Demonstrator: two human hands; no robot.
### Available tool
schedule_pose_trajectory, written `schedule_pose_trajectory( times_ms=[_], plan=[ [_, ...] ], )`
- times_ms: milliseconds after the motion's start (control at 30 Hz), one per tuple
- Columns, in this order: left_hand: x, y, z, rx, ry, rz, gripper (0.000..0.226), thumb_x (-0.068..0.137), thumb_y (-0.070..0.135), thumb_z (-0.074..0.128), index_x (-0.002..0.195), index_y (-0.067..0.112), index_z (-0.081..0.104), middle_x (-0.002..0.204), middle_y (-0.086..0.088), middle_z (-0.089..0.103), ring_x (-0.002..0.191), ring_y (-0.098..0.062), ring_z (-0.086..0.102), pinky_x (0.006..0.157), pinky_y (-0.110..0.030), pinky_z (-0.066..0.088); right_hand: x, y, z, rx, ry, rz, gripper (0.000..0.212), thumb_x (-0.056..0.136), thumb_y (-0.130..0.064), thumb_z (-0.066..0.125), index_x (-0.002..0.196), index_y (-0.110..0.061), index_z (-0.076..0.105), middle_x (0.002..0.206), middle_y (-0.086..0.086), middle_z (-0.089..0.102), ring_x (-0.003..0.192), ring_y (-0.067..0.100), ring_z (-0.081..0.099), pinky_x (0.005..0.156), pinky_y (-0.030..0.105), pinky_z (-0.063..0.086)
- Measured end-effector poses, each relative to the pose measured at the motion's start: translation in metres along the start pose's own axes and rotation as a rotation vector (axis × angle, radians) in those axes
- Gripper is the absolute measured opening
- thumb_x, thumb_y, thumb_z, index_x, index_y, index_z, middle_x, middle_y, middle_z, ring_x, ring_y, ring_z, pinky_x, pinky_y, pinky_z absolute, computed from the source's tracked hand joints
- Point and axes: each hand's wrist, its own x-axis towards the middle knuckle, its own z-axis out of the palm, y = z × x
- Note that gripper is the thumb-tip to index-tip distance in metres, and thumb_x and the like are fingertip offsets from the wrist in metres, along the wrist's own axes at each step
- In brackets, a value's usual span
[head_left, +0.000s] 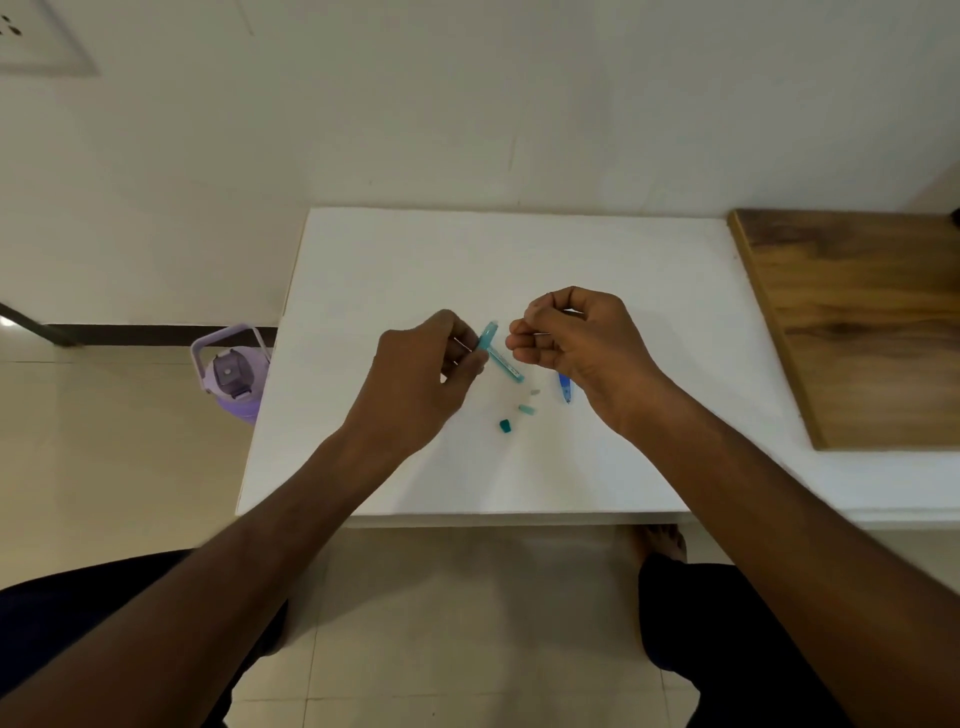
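Knees in dark trousers sit at the near edge, with both bare forearms reaching over them toward the white table (519, 249).

Left hand (434, 366): fingers curled, fingertips clamped on the teal pen barrel (500, 356). The barrel lies at centre of the table area, between the two hands, slanting from far-left to near-right. Whether its near end touches the surface cannot be told.

Right hand (576, 340): fingers curled, thumb and forefinger pinched together on a thin pale part (540, 334), too small to identify. This hand is just right of the barrel and apart from it.

Loose items on the table, just near of the barrel: a dark teal cap (505, 426), a pale teal piece (527, 409) and a small grey piece (535, 392), each apart from the others. A blue pen part (565, 389) lies partly under the right hand.

Surroundings: a wooden board (857, 322) rests on the table's right side. A purple bottle (234, 376) stands on the tiled floor beside the table's left edge.
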Motion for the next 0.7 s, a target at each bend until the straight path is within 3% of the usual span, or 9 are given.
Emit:
schedule_pose_trajectory(
  times_ms=[67, 167, 367, 700],
  plan=[
    [-0.001, 0.003, -0.001, -0.050, 0.027, 0.001, 0.024, 0.099, 0.031, 0.073, 0.120, 0.024, 0.064, 0.097, 0.009, 0.081, 0.079, 0.000, 0.074, 0.070, -0.008, 0.056, 0.000, -0.002, -0.001, 0.007, 0.015, -0.018, 0.010, 0.100, -0.016, 0.070, 0.103, -0.007, 0.070, 0.089, 0.005, 0.083, 0.082, 0.022, 0.082, 0.078, 0.034, 0.067],
    [-0.004, 0.008, -0.004, -0.119, 0.060, 0.011, 0.025, 0.098, 0.033, 0.074, 0.120, 0.025, 0.066, 0.101, 0.008, 0.081, 0.079, 0.001, 0.072, 0.066, -0.001, 0.047, -0.003, -0.003, 0.001, 0.014, 0.015, -0.058, 0.011, 0.100, -0.019, 0.071, 0.104, -0.009, 0.070, 0.089, 0.002, 0.083, 0.083, 0.022, 0.081, 0.076, 0.032, 0.067],
    [-0.006, 0.015, -0.007, -0.129, 0.050, 0.012, 0.027, 0.099, 0.035, 0.072, 0.121, 0.022, 0.067, 0.113, 0.002, 0.081, 0.096, -0.019, 0.077, 0.068, -0.003, 0.050, -0.005, -0.006, 0.004, 0.033, 0.012, -0.113, 0.012, 0.099, -0.019, 0.073, 0.104, -0.009, 0.071, 0.090, 0.003, 0.083, 0.084, 0.023, 0.081, 0.074, 0.030, 0.065],
    [-0.006, 0.011, -0.006, -0.089, 0.054, 0.031, 0.023, 0.100, 0.035, 0.071, 0.120, 0.027, 0.065, 0.110, 0.007, 0.079, 0.092, -0.014, 0.075, 0.063, -0.009, 0.053, -0.003, -0.005, 0.004, 0.017, -0.005, -0.105, 0.011, 0.099, -0.018, 0.072, 0.103, -0.008, 0.072, 0.089, 0.003, 0.083, 0.084, 0.023, 0.081, 0.074, 0.030, 0.066]
  ],
)
